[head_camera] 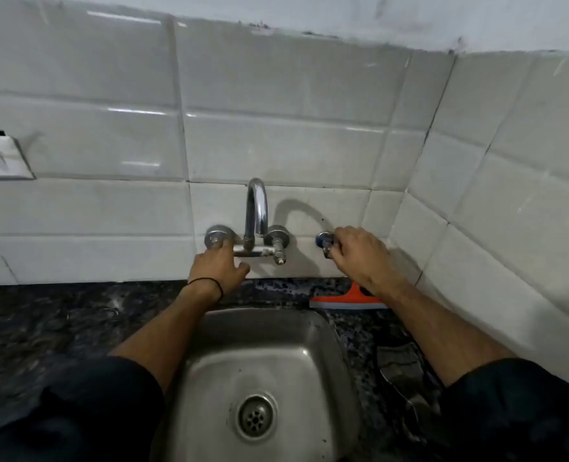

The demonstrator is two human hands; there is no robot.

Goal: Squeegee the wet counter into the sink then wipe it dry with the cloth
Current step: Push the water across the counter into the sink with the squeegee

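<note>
A steel sink [313, 341] with a round drain [256, 417] is set in a dark speckled counter [53, 328] that looks wet. An orange squeegee [344, 301] lies on the counter behind the sink's right corner, partly under my right forearm. A dark cloth [399, 365] lies on the counter to the right of the sink. My left hand [217, 268] grips the left tap handle [217, 237] of the chrome faucet [257, 208]. My right hand [359, 255] pinches a small separate wall valve [324, 240].
White tiled walls meet in a corner at the right. A white wall socket [0, 158] sits at the left edge. The faucet's right handle stub [278, 246] sticks out between my hands. No water runs from the spout.
</note>
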